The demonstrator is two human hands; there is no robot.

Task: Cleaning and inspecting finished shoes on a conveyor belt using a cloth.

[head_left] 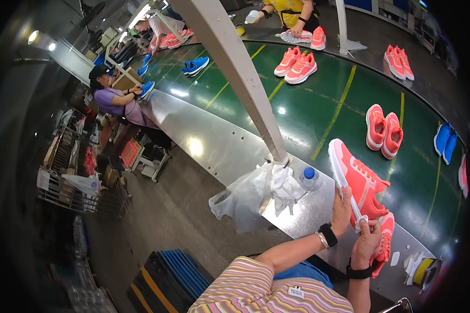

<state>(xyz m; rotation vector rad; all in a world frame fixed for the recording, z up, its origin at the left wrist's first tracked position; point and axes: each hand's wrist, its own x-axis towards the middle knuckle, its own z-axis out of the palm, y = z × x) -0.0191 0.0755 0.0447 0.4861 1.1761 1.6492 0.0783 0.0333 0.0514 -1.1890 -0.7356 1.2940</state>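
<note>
A coral sneaker (pixel 359 180) with a white sole is held up at the edge of the green conveyor. My left hand (pixel 341 211) grips it by the sole, fingers closed around its underside. At the heel end, my right hand (pixel 369 236) pinches a small white cloth (pixel 361 223) against the sole's edge. A second coral sneaker (pixel 384 242) rests just beyond my right hand on the metal ledge, partly hidden by the hand and the raised shoe. Dark bands circle both wrists.
A clear bottle with a blue cap (pixel 309 177), crumpled white cloths (pixel 286 189) and a plastic bag (pixel 245 201) sit by a metal post (pixel 245 78). Coral pairs (pixel 384 130) and blue shoes (pixel 445 142) lie on the green conveyor (pixel 318 112). A yellow roll (pixel 424 271) is at right. Other people work along the line.
</note>
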